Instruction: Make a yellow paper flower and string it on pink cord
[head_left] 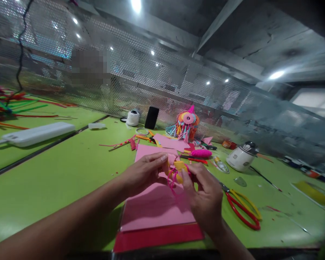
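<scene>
Both hands meet over a stack of pink sheets [157, 209] that has a red sheet [157, 238] under its near edge. My left hand [147, 171] pinches the left side of a small pink and yellow craft piece [180, 167] between thumb and fingers. On the other side, my right hand [204, 191] is closed on the yellow part, its thumb across the front. A magenta cord [171, 182] dangles in loops below the piece. The fingers hide part of it, so its full shape cannot be told. Red and yellow handled scissors [243, 209] lie right of my right hand.
Behind the paper stands a colourful fringed paper figure [189, 121], with a dark phone [152, 117] propped left of it. A magenta yarn bundle [202, 154] and a white pot-like container [241, 157] sit at right. A white power strip [40, 133] lies at left.
</scene>
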{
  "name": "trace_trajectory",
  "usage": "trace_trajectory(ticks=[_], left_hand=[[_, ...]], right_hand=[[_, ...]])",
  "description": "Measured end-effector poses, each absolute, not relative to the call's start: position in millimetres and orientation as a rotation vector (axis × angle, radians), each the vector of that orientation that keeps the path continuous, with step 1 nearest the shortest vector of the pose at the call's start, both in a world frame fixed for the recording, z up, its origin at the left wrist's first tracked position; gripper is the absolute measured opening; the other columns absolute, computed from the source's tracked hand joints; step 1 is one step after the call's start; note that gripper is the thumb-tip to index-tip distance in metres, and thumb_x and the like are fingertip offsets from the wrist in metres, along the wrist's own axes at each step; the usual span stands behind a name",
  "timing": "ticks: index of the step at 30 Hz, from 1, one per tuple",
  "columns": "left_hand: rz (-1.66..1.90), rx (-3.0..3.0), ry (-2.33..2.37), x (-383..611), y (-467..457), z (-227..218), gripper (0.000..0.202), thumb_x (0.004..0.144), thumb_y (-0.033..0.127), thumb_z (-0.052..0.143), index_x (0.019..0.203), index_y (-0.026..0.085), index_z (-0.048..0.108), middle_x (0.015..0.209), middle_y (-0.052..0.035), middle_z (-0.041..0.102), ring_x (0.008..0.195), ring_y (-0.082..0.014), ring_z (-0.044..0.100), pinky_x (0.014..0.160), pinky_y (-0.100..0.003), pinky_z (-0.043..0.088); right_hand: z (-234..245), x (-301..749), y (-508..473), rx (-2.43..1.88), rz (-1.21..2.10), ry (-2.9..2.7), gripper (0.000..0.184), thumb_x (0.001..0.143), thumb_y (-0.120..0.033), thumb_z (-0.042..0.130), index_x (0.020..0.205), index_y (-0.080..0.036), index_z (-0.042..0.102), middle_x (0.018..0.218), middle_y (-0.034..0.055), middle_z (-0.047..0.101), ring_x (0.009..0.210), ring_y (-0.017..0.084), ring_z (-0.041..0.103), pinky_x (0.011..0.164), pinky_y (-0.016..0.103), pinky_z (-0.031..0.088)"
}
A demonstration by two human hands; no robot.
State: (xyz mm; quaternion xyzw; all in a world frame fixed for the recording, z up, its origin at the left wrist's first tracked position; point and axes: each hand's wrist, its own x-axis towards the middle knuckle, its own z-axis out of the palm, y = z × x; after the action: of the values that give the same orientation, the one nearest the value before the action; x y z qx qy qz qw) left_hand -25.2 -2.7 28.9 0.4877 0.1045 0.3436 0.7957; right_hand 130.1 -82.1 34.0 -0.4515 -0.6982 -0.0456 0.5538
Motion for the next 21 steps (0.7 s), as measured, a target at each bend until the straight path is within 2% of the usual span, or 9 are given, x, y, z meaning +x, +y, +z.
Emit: trace_trajectory(ticks=[3, 7, 12, 15, 21], left_hand=[[0.756, 1.062, 0.239, -28.8, -0.4, 31.8, 0.024, 0.087, 0.027, 0.053, 0.106, 0.017, 0.062, 0.097, -0.0107, 0.062, 0.089, -0.0215, 0.060, 0.076, -0.040, 0.051], [0.778, 1.083, 0.192, -30.8, -2.4, 37.1, 0.018, 0.087, 0.023, 0.051, 0.099, 0.016, 0.063, 0.098, -0.0099, 0.061, 0.089, -0.0212, 0.060, 0.080, -0.039, 0.047], [0.756, 1.063, 0.154, -28.6, -5.0, 37.5, 0.020, 0.089, 0.023, 0.046, 0.095, 0.015, 0.063, 0.095, -0.0105, 0.062, 0.091, -0.0219, 0.059, 0.085, -0.038, 0.044], [0.743, 1.044, 0.137, -26.8, -4.4, 33.3, 0.025, 0.089, 0.025, 0.044, 0.092, 0.013, 0.065, 0.096, -0.0127, 0.062, 0.092, -0.0216, 0.058, 0.086, -0.037, 0.044], [0.784, 1.097, 0.117, -25.3, -3.6, 27.5, 0.032, 0.091, 0.024, 0.037, 0.094, 0.011, 0.066, 0.096, -0.0138, 0.062, 0.092, -0.0239, 0.058, 0.088, -0.042, 0.043]], right_hand=[[34.9, 132.4, -82.0, -1.017, -0.243, -1.723, 0.020, 0.081, -0.005, 0.056, 0.096, -0.016, 0.062, 0.080, 0.0040, 0.060, 0.070, 0.013, 0.056, 0.064, 0.025, 0.047], [32.6, 136.6, -82.9, -0.995, -0.321, -1.775, 0.028, 0.079, -0.001, 0.057, 0.103, -0.015, 0.060, 0.084, 0.0062, 0.062, 0.074, 0.015, 0.058, 0.064, 0.026, 0.048], [32.0, 137.1, -86.6, -0.962, -0.385, -1.830, 0.039, 0.078, -0.001, 0.059, 0.114, -0.017, 0.058, 0.091, 0.0086, 0.064, 0.084, 0.017, 0.061, 0.072, 0.030, 0.052], [33.3, 135.1, -87.5, -0.951, -0.417, -1.829, 0.040, 0.078, 0.000, 0.060, 0.114, -0.016, 0.059, 0.090, 0.0094, 0.065, 0.084, 0.018, 0.062, 0.073, 0.031, 0.052], [31.9, 131.4, -87.0, -0.972, -0.406, -1.821, 0.041, 0.077, 0.000, 0.060, 0.114, -0.016, 0.060, 0.091, 0.0104, 0.065, 0.084, 0.018, 0.062, 0.073, 0.031, 0.053]])
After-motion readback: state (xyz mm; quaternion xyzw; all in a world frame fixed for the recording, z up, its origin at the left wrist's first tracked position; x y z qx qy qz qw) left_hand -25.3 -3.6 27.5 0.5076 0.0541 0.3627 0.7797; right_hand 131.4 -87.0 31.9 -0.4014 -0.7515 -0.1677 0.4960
